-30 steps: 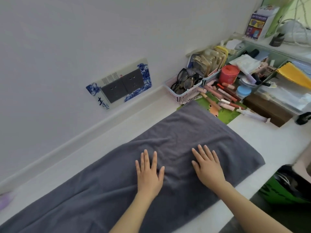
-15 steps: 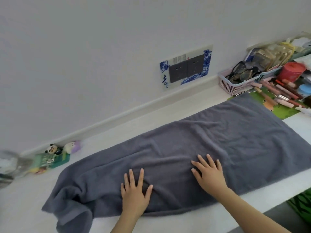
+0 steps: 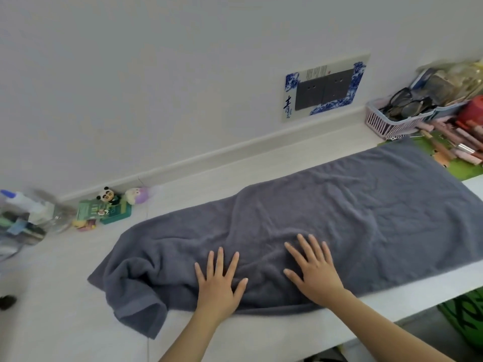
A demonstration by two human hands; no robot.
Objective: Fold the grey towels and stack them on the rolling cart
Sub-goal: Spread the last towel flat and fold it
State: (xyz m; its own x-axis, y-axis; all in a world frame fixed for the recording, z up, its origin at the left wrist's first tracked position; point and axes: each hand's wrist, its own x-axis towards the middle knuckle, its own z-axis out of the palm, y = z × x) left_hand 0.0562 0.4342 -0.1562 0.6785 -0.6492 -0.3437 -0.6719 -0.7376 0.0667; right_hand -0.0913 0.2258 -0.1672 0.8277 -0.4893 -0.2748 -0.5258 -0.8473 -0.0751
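Observation:
A long grey towel point(image 3: 339, 212) lies spread along the white counter point(image 3: 65, 322), its left end bunched and folded over. My left hand point(image 3: 218, 283) lies flat on the towel near its front edge, fingers straight and spread. My right hand point(image 3: 313, 267) presses flat on the towel a little to the right, fingers also spread. Neither hand holds any cloth. The rolling cart is not in view.
A pink basket point(image 3: 392, 118) of glasses and several cosmetics on a green mat point(image 3: 460, 168) crowd the counter's right end. Small toy figures point(image 3: 109, 205) and a blurred clear container point(image 3: 23, 218) sit at the left by the wall. A socket plate point(image 3: 324, 87) is on the wall.
The view has swung left, bringing the towel's bunched left end and the toys into sight. Both hands have slid left along the towel, staying flat on it.

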